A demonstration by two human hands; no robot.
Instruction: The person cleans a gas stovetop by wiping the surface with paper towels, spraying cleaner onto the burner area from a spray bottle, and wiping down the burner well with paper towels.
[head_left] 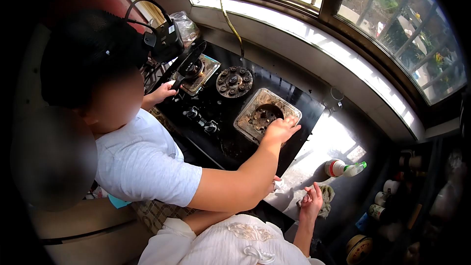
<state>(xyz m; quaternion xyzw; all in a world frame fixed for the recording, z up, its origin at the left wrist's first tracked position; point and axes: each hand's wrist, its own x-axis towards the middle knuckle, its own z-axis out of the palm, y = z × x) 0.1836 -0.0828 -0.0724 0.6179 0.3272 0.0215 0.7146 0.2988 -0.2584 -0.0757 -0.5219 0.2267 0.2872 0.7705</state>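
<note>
My right hand (310, 202) is open with its fingers apart, beside a crumpled greenish cloth (326, 201). Only part of my left hand (275, 183) shows past a co-worker's arm; its fingers are closed round something small and whitish. A co-worker's hand (283, 128) rests on the edge of a dirty metal burner tray (250, 123) on the black glass stove (216, 140). The co-worker's other hand (164, 92) holds the handle of a dark-bladed tool (191, 59) over the left burner.
A spray bottle with a green nozzle (336, 168) lies on the metal counter (314, 149). Between the burners sits a round burner part (234, 82). The co-worker leans in from the left. Shelves with jars (377, 211) stand at the right, below the barred window.
</note>
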